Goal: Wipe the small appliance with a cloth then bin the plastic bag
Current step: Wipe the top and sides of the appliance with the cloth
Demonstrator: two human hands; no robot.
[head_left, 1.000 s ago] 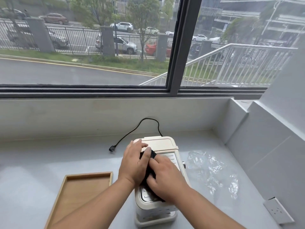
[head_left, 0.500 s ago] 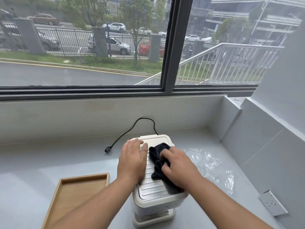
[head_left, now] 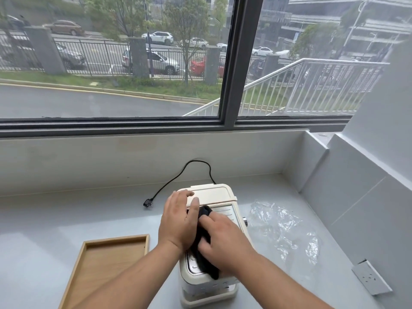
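Observation:
A small cream appliance (head_left: 211, 194) with a ribbed metal top stands on the grey counter in front of me. My left hand (head_left: 178, 221) lies flat on its left top edge, fingers apart, steadying it. My right hand (head_left: 223, 239) presses a dark cloth (head_left: 204, 253) onto the metal top, with the cloth bunched under its fingers. A crumpled clear plastic bag (head_left: 283, 228) lies on the counter just right of the appliance, apart from both hands.
The appliance's black cord (head_left: 176, 179) runs back and left to a loose plug (head_left: 148, 203). A shallow wooden tray (head_left: 107, 264) sits at front left. A wall socket (head_left: 371, 278) is at the right. A window ledge and walls close the back and right.
My right hand has drawn the cloth back toward me and to the left along the metal top. The left hand has stayed on the appliance's left edge.

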